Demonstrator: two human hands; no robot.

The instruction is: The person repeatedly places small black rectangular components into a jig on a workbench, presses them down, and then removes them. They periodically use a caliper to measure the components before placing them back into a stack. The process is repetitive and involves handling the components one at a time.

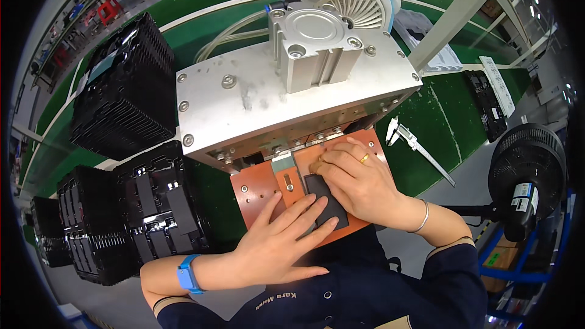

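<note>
A flat dark grey rectangular piece [327, 202] lies on the orange-brown base plate [250, 190] of a metal press. My left hand [271, 245] is open with its fingers spread, the fingertips resting on the near left part of that piece and on the base plate. At the far edge of the dark piece, my right hand [359, 178] has its fingers bent and drawn together, and what they pinch is hidden. A small metal slotted clamp [289, 181] is fixed to the plate left of the piece.
The silver press body [244, 100] with its air cylinder [317, 39] stands just beyond my hands. Stacked black trays [125, 85] are at the left, more trays with dark strips [159, 207] nearer. A caliper [420, 149] lies right on the green mat; a black fan [527, 170] stands far right.
</note>
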